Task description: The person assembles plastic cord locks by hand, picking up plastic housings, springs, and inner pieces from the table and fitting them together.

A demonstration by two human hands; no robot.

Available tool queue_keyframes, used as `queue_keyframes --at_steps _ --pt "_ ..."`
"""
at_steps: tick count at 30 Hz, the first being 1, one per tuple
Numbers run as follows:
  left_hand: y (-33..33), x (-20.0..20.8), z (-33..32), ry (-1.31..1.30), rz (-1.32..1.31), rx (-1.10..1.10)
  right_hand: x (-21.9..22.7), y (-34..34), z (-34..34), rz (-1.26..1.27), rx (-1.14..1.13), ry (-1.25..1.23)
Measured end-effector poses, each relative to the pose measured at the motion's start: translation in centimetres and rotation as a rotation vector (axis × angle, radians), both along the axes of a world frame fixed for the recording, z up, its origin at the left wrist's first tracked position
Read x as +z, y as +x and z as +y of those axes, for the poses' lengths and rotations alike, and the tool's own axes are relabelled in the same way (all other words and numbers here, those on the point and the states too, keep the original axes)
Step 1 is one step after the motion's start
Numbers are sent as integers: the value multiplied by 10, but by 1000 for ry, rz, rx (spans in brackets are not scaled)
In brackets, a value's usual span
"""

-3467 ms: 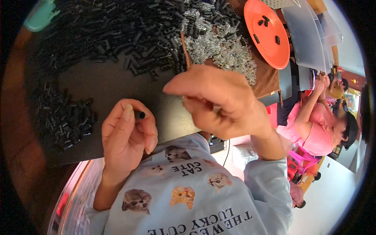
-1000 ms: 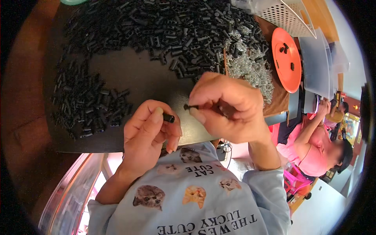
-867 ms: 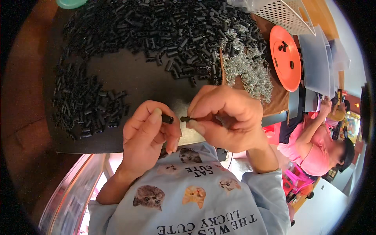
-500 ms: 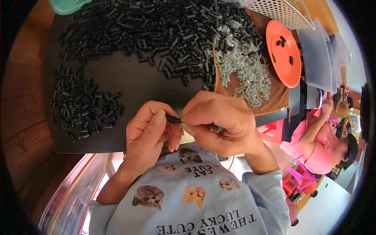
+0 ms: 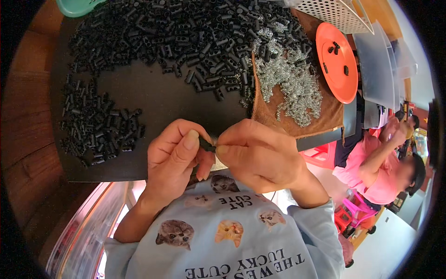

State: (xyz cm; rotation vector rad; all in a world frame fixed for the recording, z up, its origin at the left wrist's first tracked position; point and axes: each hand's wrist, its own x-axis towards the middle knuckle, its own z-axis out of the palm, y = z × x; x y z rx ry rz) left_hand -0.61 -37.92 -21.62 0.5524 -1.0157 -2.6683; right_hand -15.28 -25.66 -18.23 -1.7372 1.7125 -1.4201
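Close to my body, at the table's near edge, both hands meet over one small black plastic cord lock piece (image 5: 206,144). My left hand (image 5: 175,158) pinches it between thumb and forefinger, the other fingers curled beneath. My right hand (image 5: 262,156) is closed, with thumb and forefinger pressed together at the piece's right end. Whatever else those right fingertips may hold is hidden. Beyond my right hand, many small metal springs (image 5: 295,95) lie on a brown cloth (image 5: 320,126).
A large heap of black barrel-shaped pieces (image 5: 186,35) covers the far table (image 5: 153,93); a smaller pile (image 5: 104,125) lies left. An orange plate (image 5: 339,86) holds several black pieces. A white perforated basket (image 5: 334,14) and clear bins (image 5: 376,69) stand right, where a person in pink (image 5: 371,162) sits.
My right hand has turned slightly and its fingers have closed up further at the piece's right end. My left hand stays almost still, holding the cord lock piece.
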Motion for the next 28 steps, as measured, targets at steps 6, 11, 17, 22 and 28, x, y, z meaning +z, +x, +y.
queue_keyframes --at_steps 6,11,17,22,28 --pt "-1 3 1 -25 -31 -11 -3 0 0 21 2 -35" --pt "-2 5 1 15 -49 -14 2 3 2 31 3 3" --pt "-1 5 2 21 -63 -6 -1 10 1 -22 -65 -12" --pt "-1 5 4 -9 -74 18 -4 15 -1 -84 -102 -45" --pt "0 -2 6 -61 4 14 -9 20 0 -285 -156 -35"
